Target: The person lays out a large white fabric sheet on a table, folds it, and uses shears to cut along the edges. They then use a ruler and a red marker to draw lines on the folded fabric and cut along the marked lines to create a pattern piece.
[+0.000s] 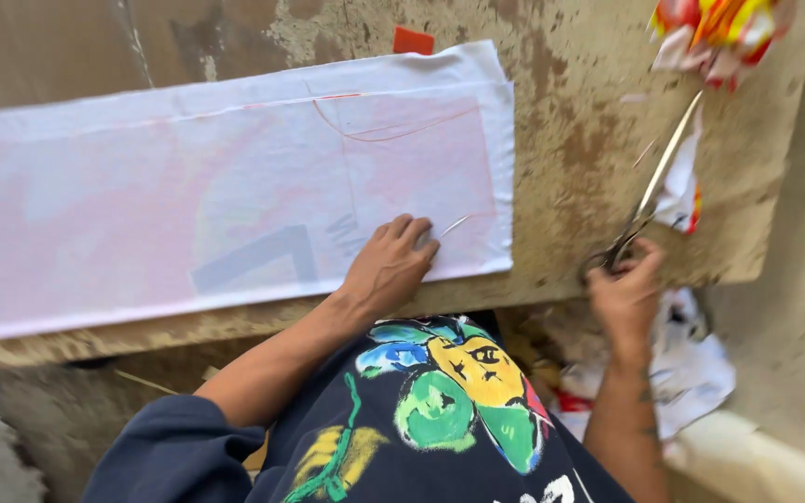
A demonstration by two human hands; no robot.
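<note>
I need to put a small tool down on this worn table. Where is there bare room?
Bare tabletop lies between the white cloth's right edge and the long metal scissors. Another bare strip runs above the cloth, left of the small orange block. The far right is crowded: colourful fabric scraps, the scissors and the right hand. The left hand presses the cloth.

Bare worn brown tabletop [570,168] btwn left hand [388,270] on white folded cloth [235,205] & right hand [628,291] gripping long metal scissors [654,182]: free lane. Colourful scrap heap [719,33] blocks beyond blade tips.
</note>
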